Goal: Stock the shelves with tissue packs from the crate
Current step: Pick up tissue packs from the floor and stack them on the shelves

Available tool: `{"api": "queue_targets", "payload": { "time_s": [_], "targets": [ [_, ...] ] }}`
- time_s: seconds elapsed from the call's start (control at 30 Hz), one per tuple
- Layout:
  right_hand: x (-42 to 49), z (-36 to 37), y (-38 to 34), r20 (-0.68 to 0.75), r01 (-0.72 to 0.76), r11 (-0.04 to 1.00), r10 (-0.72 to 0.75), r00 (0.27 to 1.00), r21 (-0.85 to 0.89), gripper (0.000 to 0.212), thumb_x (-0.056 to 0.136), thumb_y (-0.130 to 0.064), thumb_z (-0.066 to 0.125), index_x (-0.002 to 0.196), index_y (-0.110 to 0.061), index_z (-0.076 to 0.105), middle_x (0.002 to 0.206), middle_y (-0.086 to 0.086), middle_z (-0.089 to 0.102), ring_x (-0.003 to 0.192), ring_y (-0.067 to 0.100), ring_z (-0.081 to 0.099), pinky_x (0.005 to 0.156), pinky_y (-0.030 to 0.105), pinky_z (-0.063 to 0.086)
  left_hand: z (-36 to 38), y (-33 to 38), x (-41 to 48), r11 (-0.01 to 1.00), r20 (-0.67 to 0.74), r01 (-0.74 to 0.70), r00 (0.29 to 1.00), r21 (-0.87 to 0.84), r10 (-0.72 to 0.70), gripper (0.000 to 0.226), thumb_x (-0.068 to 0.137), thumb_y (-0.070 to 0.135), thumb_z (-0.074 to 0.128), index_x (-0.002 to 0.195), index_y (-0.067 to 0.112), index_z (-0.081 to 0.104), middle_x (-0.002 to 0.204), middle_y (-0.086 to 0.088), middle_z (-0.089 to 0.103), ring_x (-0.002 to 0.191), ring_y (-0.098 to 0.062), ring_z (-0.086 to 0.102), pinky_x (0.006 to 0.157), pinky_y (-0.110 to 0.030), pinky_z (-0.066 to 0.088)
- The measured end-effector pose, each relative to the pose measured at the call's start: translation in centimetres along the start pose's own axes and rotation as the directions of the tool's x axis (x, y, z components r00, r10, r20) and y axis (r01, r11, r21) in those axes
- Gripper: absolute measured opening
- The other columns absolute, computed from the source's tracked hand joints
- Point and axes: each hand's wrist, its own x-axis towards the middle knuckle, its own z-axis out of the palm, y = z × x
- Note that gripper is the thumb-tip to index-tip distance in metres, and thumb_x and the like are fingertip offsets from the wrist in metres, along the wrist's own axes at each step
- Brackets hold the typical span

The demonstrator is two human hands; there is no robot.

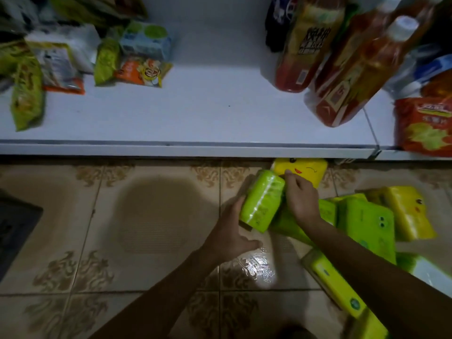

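At the far left edge of the frame a dark flat object (14, 228) lies on the patterned floor tiles (97, 216). In the upper left, snack bags (27, 94) lie scattered on the white shelf (208, 118), which runs across the top half of the picture. Just right of centre and below the shelf's front lip, the left hand (230, 231) holds the green tissue pack (263, 201) from its lower left side. Its fingers pass behind the pack and are hidden, and its thumb sticks out below the pack's lower end. The pack is tilted, with its upper end pointing toward the shelf. The right hand (300, 194) grips the same pack from the upper right, fingers curled over its edge. Those fingers also press against the yellow tissue pack (305, 168), which sits half under the shelf lip and touches the green pack's upper end. The green pack thus lies between the two hands, above the floor. Farther right, a loose pile of tissue packs (367, 221), green and yellow, fills the lower right. In the upper right, drink bottles (354, 69) stand on the shelf, with an orange snack pack (425, 128) beside them.
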Motion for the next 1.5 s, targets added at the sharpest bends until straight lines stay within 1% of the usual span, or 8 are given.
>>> {"api": "queue_targets", "payload": {
  "time_s": [0.13, 0.3, 0.4, 0.53, 0.83, 1.17, 1.3, 1.5],
  "targets": [
    [-1.3, 2.4, -1.9, 0.099, -0.071, 0.975, 0.051, 0.994, 0.210, 0.036, 0.095, -0.018, 0.040, 0.072, -0.004, 0.064, 0.073, 0.013, 0.064, 0.073, 0.031, 0.060, 0.072, 0.041, 0.048, -1.7, 0.6, -1.0, 0.980, -0.197, 0.002, 0.980, -0.198, -0.042, 0.089, 0.054, 0.014, 0.088, 0.125, 0.030, 0.038, 0.112, 0.012, 0.057, 0.091, -0.003, 0.061, 0.069, -0.016, 0.052],
    [-1.4, 4.0, -4.6, 0.246, 0.256, 0.965, -0.263, 0.933, 0.063, 0.029, 0.075, -0.001, 0.054, 0.092, -0.016, 0.073, 0.094, -0.002, 0.070, 0.084, 0.003, 0.060, 0.075, 0.019, 0.043, -7.3, 0.0, -2.1, 0.927, -0.404, 0.028, 0.894, -0.375, -0.191, 0.084, 0.041, 0.049, 0.073, 0.114, 0.022, 0.044, 0.096, 0.006, 0.062, 0.078, 0.005, 0.060, 0.068, -0.013, 0.048],
    [-2.7, 4.5, -7.5, 0.350, 0.274, 0.934, -0.342, 0.872, 0.229, 0.040, 0.071, 0.016, 0.056, 0.086, -0.020, 0.065, 0.094, 0.001, 0.066, 0.080, -0.011, 0.059, 0.080, 0.011, 0.047, -11.2, 1.6, -2.9, 0.865, -0.500, -0.008, 0.819, -0.502, -0.282, 0.052, 0.071, 0.030, 0.074, 0.114, 0.013, 0.050, 0.093, -0.002, 0.062, 0.083, -0.012, 0.057, 0.060, -0.010, 0.046],
    [-6.6, 2.7, -13.8, 0.503, 0.098, 0.895, -0.332, 0.798, 0.435, 0.038, 0.068, -0.007, 0.063, 0.103, -0.023, 0.059, 0.117, 0.004, 0.062, 0.098, 0.024, 0.062, 0.081, 0.046, 0.053, -17.1, 7.4, -6.0, 0.754, -0.521, -0.088, 0.774, -0.651, -0.359, 0.010, 0.091, 0.020, 0.052, 0.085, 0.019, 0.061, 0.081, 0.004, 0.067, 0.075, -0.010, 0.063, 0.061, -0.022, 0.049],
    [-19.7, -5.9, -37.9, 0.601, 0.557, 0.749, -0.642, 0.476, 0.359, 0.096, 0.061, -0.043, 0.071, 0.136, -0.064, 0.014, 0.149, -0.015, 0.029, 0.110, 0.005, 0.058, 0.074, 0.019, 0.052, -31.6, 28.5, -21.7, 0.636, -0.568, -0.193, 0.683, -0.747, -0.459, 0.021, 0.084, 0.037, 0.053, 0.096, 0.024, 0.065, 0.089, 0.002, 0.072, 0.076, -0.011, 0.069, 0.063, -0.026, 0.056],
    [-34.3, -14.0, -71.7, 0.352, 0.815, 0.351, -0.915, 0.194, 0.462, 0.089, 0.062, -0.044, 0.073, 0.138, -0.053, 0.027, 0.143, -0.010, 0.043, 0.130, -0.005, 0.039, 0.098, 0.017, 0.043, -54.6, 56.2, -39.9, 0.723, -0.832, -0.443, 0.439, -0.530, -0.340, 0.052, 0.072, 0.058, 0.060, 0.097, 0.014, 0.069, 0.096, -0.007, 0.072, 0.096, -0.026, 0.065, 0.095, -0.049, 0.046],
    [-38.5, -17.4, -83.8, 0.267, 0.853, 0.260, -0.952, 0.149, 0.453, 0.095, 0.059, -0.045, 0.072, 0.137, -0.057, 0.021, 0.141, -0.010, 0.045, 0.127, 0.000, 0.045, 0.095, 0.028, 0.049, -62.1, 66.8, -45.5, 0.758, -0.934, -0.569, 0.323, -0.318, -0.149, 0.028, 0.095, 0.020, 0.041, 0.089, 0.014, 0.068, 0.081, 0.002, 0.073, 0.084, -0.018, 0.062, 0.068, -0.025, 0.052],
    [-42.3, -20.7, -97.1, 0.118, 0.882, 0.141, -0.988, 0.098, 0.450, 0.082, 0.060, -0.057, 0.064, 0.133, -0.055, 0.029, 0.134, -0.025, 0.040, 0.124, 0.008, 0.047, 0.093, 0.029, 0.048, -69.7, 76.8, -48.6, 0.807, -0.967, -0.585, 0.242, -0.077, 0.083, 0.021, 0.089, 0.027, 0.051, 0.092, 0.019, 0.070, 0.092, 0.003, 0.072, 0.091, -0.017, 0.064, 0.080, -0.038, 0.049]
  ]
}}
